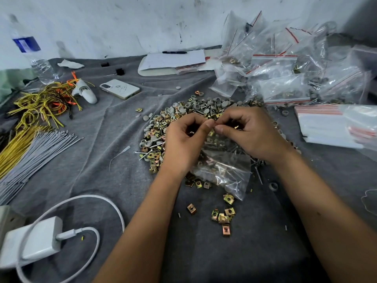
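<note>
A small clear zip bag [222, 170] with screws, clips and caps inside hangs from both my hands over the middle of the grey cloth. My left hand [183, 139] pinches the bag's top edge from the left and my right hand [246, 133] pinches it from the right, thumbs nearly touching. Under and behind the bag lies a heap of loose hardware [163, 127]: grey round caps, brass-coloured clip nuts and screws. A few clip nuts [223, 217] lie apart, nearer to me.
Filled zip bags [285, 74] pile up at the back right, with flat empty bags [326, 125] beside them. On the left lie grey cable ties [36, 154], yellow ties [40, 103], a phone [120, 88], a water bottle [34, 58] and a white charger [34, 240] with cable. Paper and pen [173, 58] sit at the back.
</note>
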`<state>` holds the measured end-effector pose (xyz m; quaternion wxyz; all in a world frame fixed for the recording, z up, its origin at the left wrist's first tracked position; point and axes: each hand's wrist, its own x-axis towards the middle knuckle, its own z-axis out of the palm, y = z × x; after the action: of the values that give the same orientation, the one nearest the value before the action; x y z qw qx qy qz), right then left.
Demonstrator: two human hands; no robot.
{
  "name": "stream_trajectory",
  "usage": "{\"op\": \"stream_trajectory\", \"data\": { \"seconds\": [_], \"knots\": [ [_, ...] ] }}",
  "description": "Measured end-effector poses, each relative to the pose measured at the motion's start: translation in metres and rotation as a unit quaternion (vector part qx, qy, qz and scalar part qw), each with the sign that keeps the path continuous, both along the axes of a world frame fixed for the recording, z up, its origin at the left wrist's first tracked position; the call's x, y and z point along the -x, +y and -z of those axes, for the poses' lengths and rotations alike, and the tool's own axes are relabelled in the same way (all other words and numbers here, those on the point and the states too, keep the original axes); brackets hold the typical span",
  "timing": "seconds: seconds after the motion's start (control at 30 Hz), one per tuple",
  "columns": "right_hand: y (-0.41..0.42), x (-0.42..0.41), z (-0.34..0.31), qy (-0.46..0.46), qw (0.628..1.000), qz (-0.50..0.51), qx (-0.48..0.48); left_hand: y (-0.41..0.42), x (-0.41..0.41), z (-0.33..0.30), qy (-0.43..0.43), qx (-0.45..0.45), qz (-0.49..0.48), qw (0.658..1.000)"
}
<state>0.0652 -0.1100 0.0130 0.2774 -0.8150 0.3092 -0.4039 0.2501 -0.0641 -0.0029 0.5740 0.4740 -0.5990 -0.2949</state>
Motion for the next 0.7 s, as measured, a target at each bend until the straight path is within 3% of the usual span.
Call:
{"op": "stream_trajectory", "data": {
  "seconds": [0.2,0.3,0.5,0.7],
  "knots": [
    [-0.0008,-0.0006,0.0018,0.002,1.000,0.007,-0.007,0.0000,0.0005,-0.0012,-0.041,0.031,-0.035,0.998],
    [-0.0021,0.0007,0.0024,0.009,1.000,0.025,0.001,-0.0002,0.0008,-0.0014,-0.014,0.029,-0.050,0.998],
    [-0.0011,0.0000,0.0038,0.016,1.000,0.008,-0.013,-0.0002,0.0000,0.0000,-0.005,-0.004,0.013,1.000],
    [-0.0022,0.0012,0.0025,0.015,1.000,0.019,0.007,-0.0013,-0.0041,0.0001,0.033,0.010,-0.019,0.999]
  ]
}}
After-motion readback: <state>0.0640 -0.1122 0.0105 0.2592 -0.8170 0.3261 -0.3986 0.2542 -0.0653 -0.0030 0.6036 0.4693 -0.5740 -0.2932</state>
